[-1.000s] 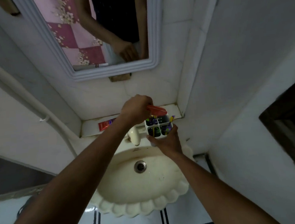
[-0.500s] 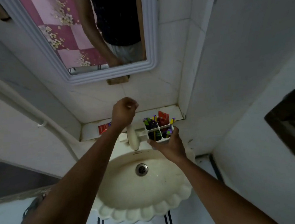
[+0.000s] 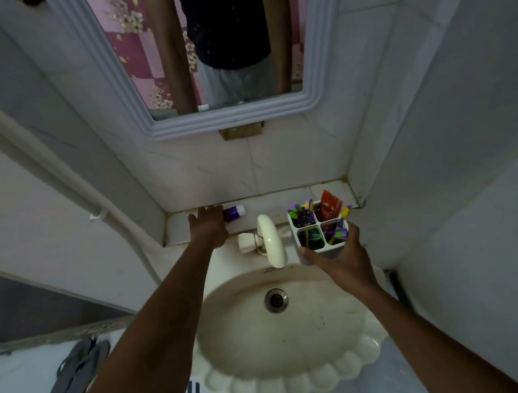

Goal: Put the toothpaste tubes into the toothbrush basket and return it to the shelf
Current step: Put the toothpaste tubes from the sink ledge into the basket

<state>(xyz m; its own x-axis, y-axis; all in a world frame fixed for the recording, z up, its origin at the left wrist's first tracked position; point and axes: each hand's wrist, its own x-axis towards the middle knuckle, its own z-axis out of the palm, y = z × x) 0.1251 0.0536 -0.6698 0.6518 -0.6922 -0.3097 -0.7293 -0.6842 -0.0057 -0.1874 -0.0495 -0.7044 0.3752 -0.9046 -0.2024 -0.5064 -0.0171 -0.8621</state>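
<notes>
Upright above the sink's [image 3: 294,348] far right rim, the basket [image 3: 318,230] is held by the right hand [image 3: 343,259], whose fingers [image 3: 305,254] are wrapped around its lower wall. Four compartments are seen in it: toothbrushes [image 3: 300,211] stand in three, and a red tube [image 3: 329,206] sticks up from the one at 1 o'clock. At 9 o'clock from the basket, past the tap [image 3: 270,240], a purple-and-white tube [image 3: 235,212] lies flat on the shelf [image 3: 276,199]. Its left end is covered by the left hand [image 3: 209,225], laid palm down on it; whether those fingers have closed around it cannot be told. A mirror [image 3: 230,118] hangs at 12 o'clock, and sandals [image 3: 79,368] lie on the floor at 8 o'clock.
</notes>
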